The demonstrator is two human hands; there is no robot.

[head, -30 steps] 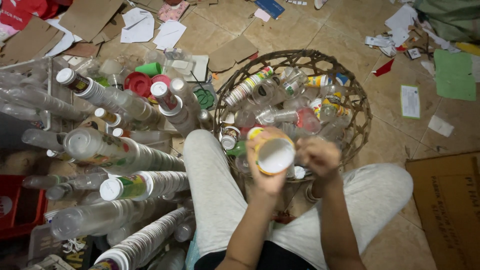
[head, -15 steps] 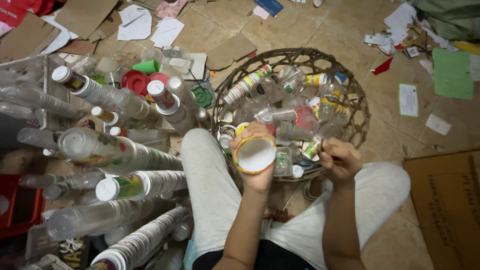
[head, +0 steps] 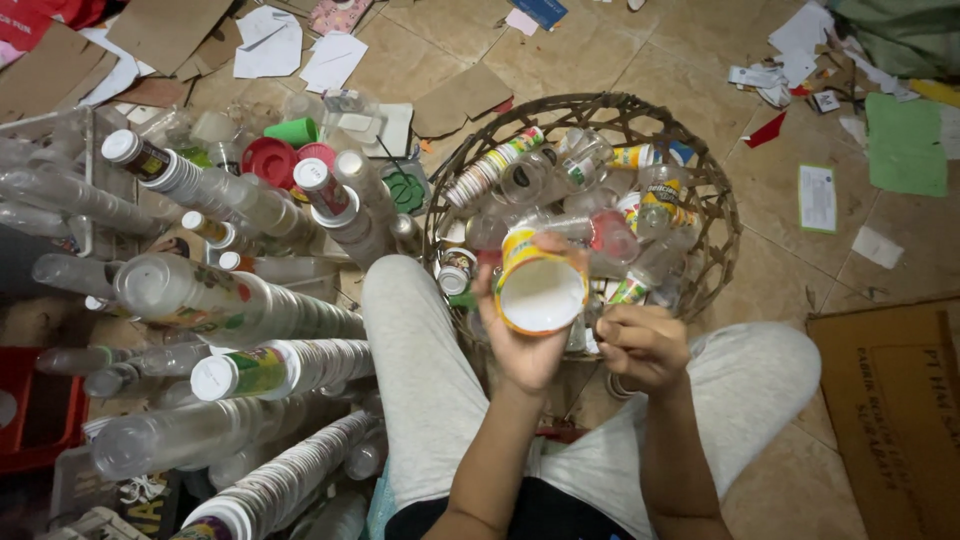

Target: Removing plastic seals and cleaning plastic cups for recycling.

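Observation:
My left hand [head: 522, 352] is shut on a yellow plastic cup [head: 540, 294], tilted so its white inside faces me. It hovers over the near rim of a round wicker basket [head: 725, 232] that sits between my grey-trousered legs. The basket holds several clear and printed plastic cups and small bottles [head: 590, 170]. My right hand [head: 640, 345] is curled into a loose fist just right of and below the cup, almost touching it. I cannot make out anything inside the fist.
Long nested stacks of plastic cups [head: 300, 365] and bottles lie piled at my left, with red lids [head: 270, 160] and a red crate [head: 30, 410]. Paper scraps [head: 270, 40] and cardboard pieces litter the tiled floor. A flat brown cardboard sheet [head: 890, 400] lies at right.
My right hand left the cup, reached right over the basket, then came back close under the cup with fingers curled. The left hand kept hold of the cup and lowered it slightly.

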